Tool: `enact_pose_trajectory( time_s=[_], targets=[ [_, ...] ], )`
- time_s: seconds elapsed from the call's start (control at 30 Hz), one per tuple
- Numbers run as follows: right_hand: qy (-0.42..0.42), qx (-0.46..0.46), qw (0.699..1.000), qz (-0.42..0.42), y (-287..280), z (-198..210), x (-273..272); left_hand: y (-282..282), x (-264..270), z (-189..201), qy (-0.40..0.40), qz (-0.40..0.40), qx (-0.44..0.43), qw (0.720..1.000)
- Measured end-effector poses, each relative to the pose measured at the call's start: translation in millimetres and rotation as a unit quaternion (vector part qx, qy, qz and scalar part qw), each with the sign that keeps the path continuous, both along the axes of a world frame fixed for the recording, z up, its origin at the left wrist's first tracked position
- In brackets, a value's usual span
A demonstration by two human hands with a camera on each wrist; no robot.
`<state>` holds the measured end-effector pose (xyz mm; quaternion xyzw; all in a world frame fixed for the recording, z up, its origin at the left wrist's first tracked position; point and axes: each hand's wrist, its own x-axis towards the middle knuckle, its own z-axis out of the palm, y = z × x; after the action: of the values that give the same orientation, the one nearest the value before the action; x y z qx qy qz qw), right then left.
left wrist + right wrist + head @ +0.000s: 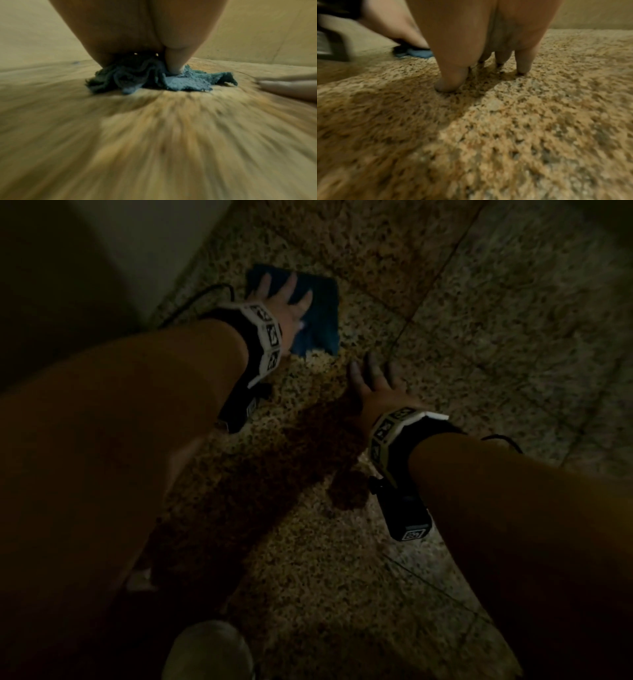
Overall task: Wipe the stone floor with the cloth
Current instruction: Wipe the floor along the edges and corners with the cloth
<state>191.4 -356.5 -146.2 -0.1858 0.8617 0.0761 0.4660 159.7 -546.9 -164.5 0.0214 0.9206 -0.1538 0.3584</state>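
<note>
- Right hand (378, 386): grip empty, fingers spread flat on the speckled stone floor (342, 559).
- Beyond it, left hand (286, 302) presses splayed fingers on the blue cloth (320, 326), bunched beneath, its far part hidden.
- Wall (144, 237) just left.

Blue terry cloth (317, 316) flat on speckled granite-tile stone floor (445, 285), near pale wall (164, 244) to the left. Left hand (286, 302) spread on top of cloth. Right hand (378, 386) on bare floor just beside cloth, nearer and to the right.
</note>
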Motion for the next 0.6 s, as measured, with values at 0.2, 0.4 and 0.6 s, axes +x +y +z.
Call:
enact_pose_trajectory(
  time_s=[0.2,0.4,0.6],
  targets=[
    [0.005,0.009,1.000,0.010,1.1,-5.0,-2.1,12.0,-23.5,5.6,0.031,0.094,0.039,0.994],
    [0.003,0.014,0.999,0.029,3.0,0.6,-5.5,12.9,10.1,5.0,0.023,0.110,0.101,0.989],
    [0.006,-0.023,0.999,0.043,27.5,11.7,-5.0,35.6,86.9,15.9,-0.026,0.072,0.104,0.992]
  ],
)
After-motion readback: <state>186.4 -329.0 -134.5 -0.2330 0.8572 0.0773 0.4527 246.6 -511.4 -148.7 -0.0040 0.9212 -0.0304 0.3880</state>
